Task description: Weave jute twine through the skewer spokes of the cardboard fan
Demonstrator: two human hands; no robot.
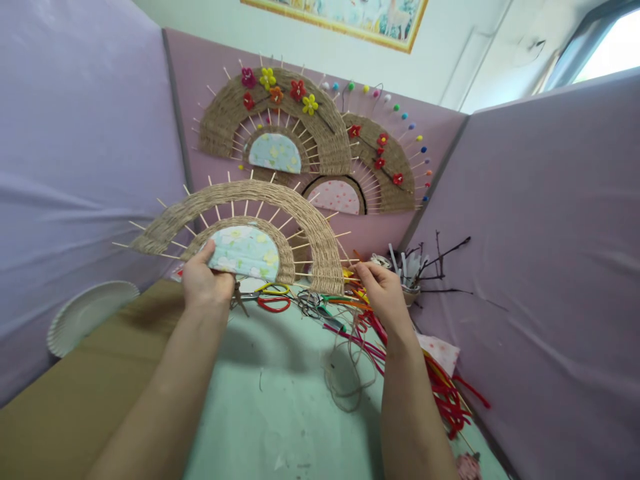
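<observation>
In the head view my left hand (pixel 207 277) grips a half-round woven fan (pixel 250 193) at its lower middle, thumb on the pale green floral cloth (pixel 245 253). Thin wooden sticks radiate through the fan's two twine bands and poke out past the outer one. At the fan's right end my right hand (pixel 377 283) is closed in a pinch on a thin strand of twine, close to the stick tips. Loose loops of twine (pixel 350 393) lie below on the pale green table.
Red-handled scissors (pixel 274 305) and yellow-handled ones lie behind the fan. Red pipe cleaners (pixel 450 407) spread along the right side, by a cup of twigs (pixel 413 293). Two flower-decorated fans (pixel 215 127) lean on the back panel. A white paper plate (pixel 93 313) stands left.
</observation>
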